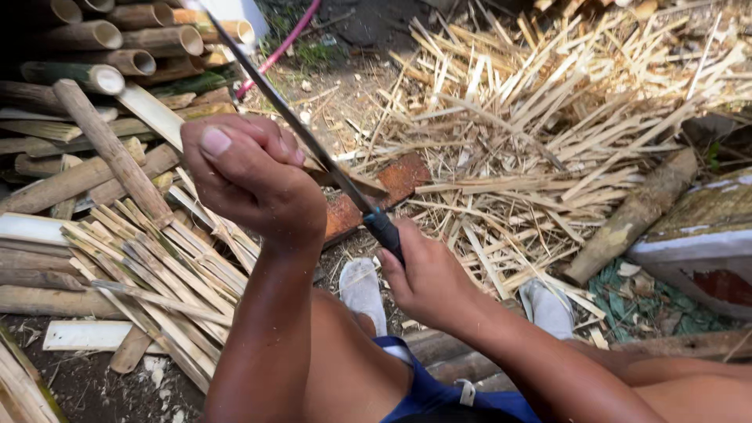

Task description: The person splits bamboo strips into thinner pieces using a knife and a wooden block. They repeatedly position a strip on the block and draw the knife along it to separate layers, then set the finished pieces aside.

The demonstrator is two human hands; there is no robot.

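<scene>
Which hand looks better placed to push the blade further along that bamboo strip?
Probably the right hand: it grips the long knife by its dark handle. The left hand is closed around the bamboo strip, steadying it against the blade.

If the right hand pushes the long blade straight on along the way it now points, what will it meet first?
Probably the stacked bamboo poles at the upper left. The right hand aims the blade up and left, past the left hand holding a bamboo strip. Depth is unclear.
</scene>
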